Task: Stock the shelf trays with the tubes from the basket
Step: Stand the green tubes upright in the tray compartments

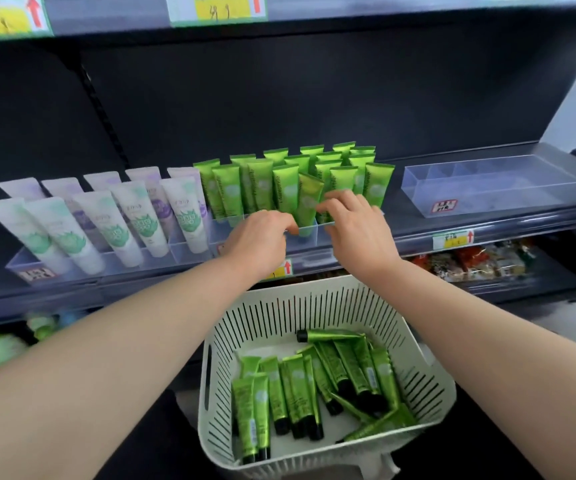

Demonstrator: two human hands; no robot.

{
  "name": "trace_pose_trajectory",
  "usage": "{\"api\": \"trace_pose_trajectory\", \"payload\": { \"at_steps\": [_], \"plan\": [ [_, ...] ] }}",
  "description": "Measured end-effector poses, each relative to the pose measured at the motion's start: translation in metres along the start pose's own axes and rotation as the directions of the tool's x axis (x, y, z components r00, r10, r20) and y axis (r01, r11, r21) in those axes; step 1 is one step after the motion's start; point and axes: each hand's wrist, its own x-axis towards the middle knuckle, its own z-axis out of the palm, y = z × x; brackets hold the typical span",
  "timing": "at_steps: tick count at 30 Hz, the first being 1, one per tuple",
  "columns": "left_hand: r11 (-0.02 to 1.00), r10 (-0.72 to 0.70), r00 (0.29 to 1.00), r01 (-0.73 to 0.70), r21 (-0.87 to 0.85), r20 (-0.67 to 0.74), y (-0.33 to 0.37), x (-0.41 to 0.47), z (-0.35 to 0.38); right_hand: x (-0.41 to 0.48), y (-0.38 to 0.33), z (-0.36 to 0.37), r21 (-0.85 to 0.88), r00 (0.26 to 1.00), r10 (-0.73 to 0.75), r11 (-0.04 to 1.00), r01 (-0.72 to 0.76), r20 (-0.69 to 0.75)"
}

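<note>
You've got open air above the upright green plastic tubes (pixel 262 181) at frame centre, clear up to the dark shelf edge with price labels (pixel 106 15) along the top. Those tubes pack the clear divided plastic tray (pixel 219 233). A gap shows in its front row, where a tilted green plastic tube (pixel 309 199) leans. The left hand (pixel 259 237) and right hand (pixel 352 220) crowd just in front of it, with the right fingers round the tube. Left of centre, white and lilac plastic tubes (pixel 106 220) fill their tray. Right of centre, the empty clear plastic tray (pixel 428 199) is open from above. At the bottom, the pale slotted plastic basket (pixel 314 306) sits open-topped between both forearms, and loose green tubes (pixel 297 393) cover its floor.
</note>
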Motion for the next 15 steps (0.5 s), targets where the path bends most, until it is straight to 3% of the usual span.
{"api": "trace_pose_trajectory", "payload": {
  "at_steps": [6, 11, 15],
  "plan": [
    [0.999, -0.050, 0.995, 0.049, -0.009, -0.084, 0.000, 0.015, -0.004, 0.015, 0.006, -0.003, -0.002, 0.993, 0.119, 0.993, -0.119, -0.008],
    [0.995, -0.095, 0.982, 0.092, -0.025, -0.164, -0.003, 0.034, -0.011, 0.032, 0.003, 0.002, 0.054, 0.993, 0.114, 0.992, -0.116, 0.043],
    [0.999, -0.045, 0.970, 0.040, -0.024, -0.241, 0.005, 0.046, -0.019, 0.032, 0.002, 0.005, 0.065, 0.993, 0.119, 0.991, -0.120, 0.027]
  ]
}}
